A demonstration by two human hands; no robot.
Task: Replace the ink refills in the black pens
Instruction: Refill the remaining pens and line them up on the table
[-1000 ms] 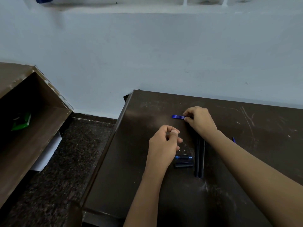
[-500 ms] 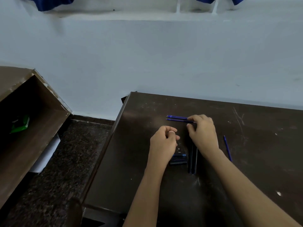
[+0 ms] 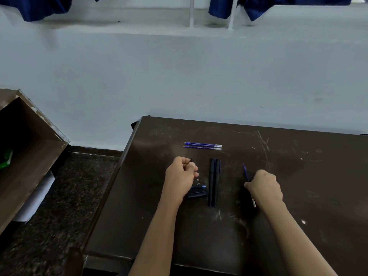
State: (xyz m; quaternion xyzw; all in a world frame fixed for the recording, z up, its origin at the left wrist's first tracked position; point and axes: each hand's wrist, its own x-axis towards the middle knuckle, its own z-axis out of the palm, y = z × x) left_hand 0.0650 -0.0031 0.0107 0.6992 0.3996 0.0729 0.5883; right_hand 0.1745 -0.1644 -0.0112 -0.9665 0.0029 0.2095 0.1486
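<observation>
Two blue ink refills (image 3: 202, 146) lie side by side across the dark table (image 3: 298, 176), beyond both hands. Two black pens (image 3: 214, 182) lie lengthwise in the middle, between my hands. Two short black pen caps (image 3: 197, 191) rest just right of my left wrist. My left hand (image 3: 180, 180) is curled into a fist around a small dark piece that barely shows. My right hand (image 3: 265, 187) is closed on a third blue refill (image 3: 245, 172), whose blue end sticks out above the fingers and whose metal tip shows below the hand.
The table's left edge (image 3: 119, 170) drops to a speckled dark floor (image 3: 59, 206). A brown open shelf (image 3: 25, 156) stands at the left with something green inside. A pale wall (image 3: 179, 76) rises right behind the table. Blue cloth (image 3: 278, 5) hangs at the top.
My right hand let go of the two refills at the far side and moved right and back to the lone refill, closing on it. My left hand has stayed a fist.
</observation>
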